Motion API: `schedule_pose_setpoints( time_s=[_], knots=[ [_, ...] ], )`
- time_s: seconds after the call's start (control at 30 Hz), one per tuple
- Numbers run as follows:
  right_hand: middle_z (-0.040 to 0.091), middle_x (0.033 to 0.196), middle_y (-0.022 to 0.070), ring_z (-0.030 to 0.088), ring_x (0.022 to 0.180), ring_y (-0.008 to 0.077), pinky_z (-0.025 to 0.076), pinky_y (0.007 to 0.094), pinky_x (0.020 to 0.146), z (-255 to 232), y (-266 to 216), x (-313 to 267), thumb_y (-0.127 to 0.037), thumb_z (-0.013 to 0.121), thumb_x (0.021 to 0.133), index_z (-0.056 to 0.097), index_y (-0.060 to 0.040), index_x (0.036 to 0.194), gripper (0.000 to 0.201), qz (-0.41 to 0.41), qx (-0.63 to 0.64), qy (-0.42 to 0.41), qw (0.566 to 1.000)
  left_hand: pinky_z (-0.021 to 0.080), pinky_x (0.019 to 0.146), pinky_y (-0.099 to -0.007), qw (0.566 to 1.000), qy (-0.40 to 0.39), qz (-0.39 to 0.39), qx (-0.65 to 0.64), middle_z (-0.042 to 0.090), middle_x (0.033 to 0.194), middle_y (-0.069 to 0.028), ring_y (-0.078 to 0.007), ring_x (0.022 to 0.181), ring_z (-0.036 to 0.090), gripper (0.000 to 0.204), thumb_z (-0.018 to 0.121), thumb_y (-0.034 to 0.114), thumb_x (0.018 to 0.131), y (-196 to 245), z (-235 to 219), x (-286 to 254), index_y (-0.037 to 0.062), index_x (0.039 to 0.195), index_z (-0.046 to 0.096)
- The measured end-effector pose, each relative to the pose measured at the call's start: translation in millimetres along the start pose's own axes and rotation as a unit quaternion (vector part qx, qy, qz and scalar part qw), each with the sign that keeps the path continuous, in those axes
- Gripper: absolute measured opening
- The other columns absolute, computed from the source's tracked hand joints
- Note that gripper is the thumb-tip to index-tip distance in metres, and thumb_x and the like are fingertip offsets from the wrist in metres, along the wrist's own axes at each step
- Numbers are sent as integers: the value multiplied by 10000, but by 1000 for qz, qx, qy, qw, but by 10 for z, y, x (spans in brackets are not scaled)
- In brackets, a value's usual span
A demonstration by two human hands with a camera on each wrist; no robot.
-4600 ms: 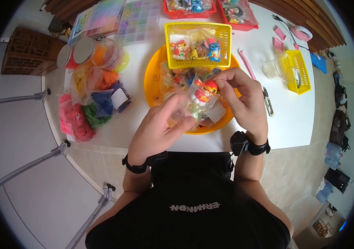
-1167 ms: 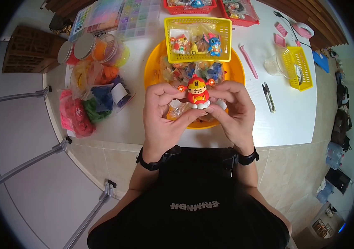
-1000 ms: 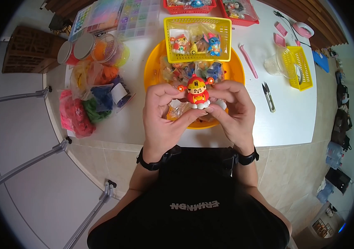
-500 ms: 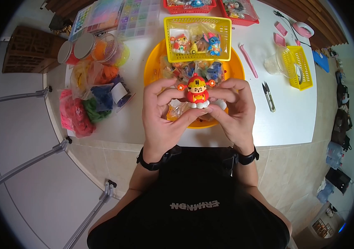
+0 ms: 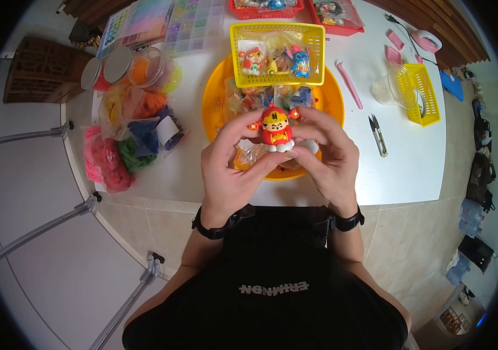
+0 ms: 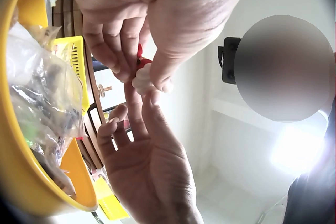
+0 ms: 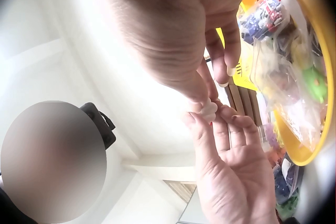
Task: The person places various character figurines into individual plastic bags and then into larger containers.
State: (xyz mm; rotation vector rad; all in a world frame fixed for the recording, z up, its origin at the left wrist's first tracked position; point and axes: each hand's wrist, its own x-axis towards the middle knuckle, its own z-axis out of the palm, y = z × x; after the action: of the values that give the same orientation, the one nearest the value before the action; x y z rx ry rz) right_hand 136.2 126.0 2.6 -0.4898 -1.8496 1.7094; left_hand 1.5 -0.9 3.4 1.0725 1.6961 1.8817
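A small red figurine (image 5: pixel 276 131) with a yellow animal-face hat and a round emblem on each side stands upright between both hands, facing up to the head camera. My left hand (image 5: pixel 225 166) pinches it from the left, thumb at the white cloud-like base and index finger by the left emblem. From the right, my right hand (image 5: pixel 332 162) pinches it too, its thumb tip meeting the left thumb at the base. In the left wrist view the white base (image 6: pixel 143 83) shows between the fingertips. Below the hands is a round yellow basin (image 5: pixel 214 111) holding bagged toys.
A yellow basket (image 5: pixel 278 28) with bagged figurines sits over the basin's far side. Scissors (image 5: pixel 378 137) and a pink tool (image 5: pixel 350 86) lie to the right, near another yellow basket (image 5: pixel 432 105). Jars (image 5: pixel 119 64) and coloured bags (image 5: pixel 109 163) stand left.
Earlier the figurine was in clear plastic, with both hands working at it; now it is bare and upright. Over the last second only the fingers shift, and the figurine tilts slightly.
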Motion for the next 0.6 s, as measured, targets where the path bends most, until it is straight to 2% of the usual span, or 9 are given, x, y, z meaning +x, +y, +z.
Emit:
schedule_pose_setpoints(
  time_s=[0.1,0.27,0.37,0.47,0.6],
  knots=[
    [760,1138,94,666,1045,132,501,301,976,8,53,-16,27,760,871,537,30,1363,540,-22,28,10,999,573,862,-296,1000,-4,4,9,742,1076,-127,-171,989,726,625,878,27,789,-7,-5,5,-33,1336,583],
    [754,1150,103,663,1043,135,500,305,974,8,6,3,30,757,873,540,26,1334,510,-14,16,4,1000,579,862,-299,1000,-3,8,9,742,1081,-136,-184,992,731,634,880,31,786,-13,-6,9,-32,1341,581],
    [752,1153,106,661,1042,136,500,305,969,8,16,-2,34,753,874,540,22,1326,499,-9,18,1,1000,531,971,-304,999,-46,-15,4,673,1216,-142,-174,1110,667,635,787,-95,827,24,-48,-15,-66,1400,514],
    [749,1157,98,659,1044,135,501,305,964,14,44,-15,36,751,873,539,19,1343,517,-9,32,5,999,580,865,-300,1000,-7,6,12,739,1089,-137,-184,992,730,631,875,28,792,-10,-12,7,-34,1344,577],
    [743,1158,88,658,1035,135,501,302,958,13,27,-10,34,752,873,529,18,1363,539,-11,29,2,1000,578,865,-301,1000,-7,7,6,736,1099,-139,-181,999,725,623,871,27,797,-12,-12,9,-37,1343,576]
  ],
)
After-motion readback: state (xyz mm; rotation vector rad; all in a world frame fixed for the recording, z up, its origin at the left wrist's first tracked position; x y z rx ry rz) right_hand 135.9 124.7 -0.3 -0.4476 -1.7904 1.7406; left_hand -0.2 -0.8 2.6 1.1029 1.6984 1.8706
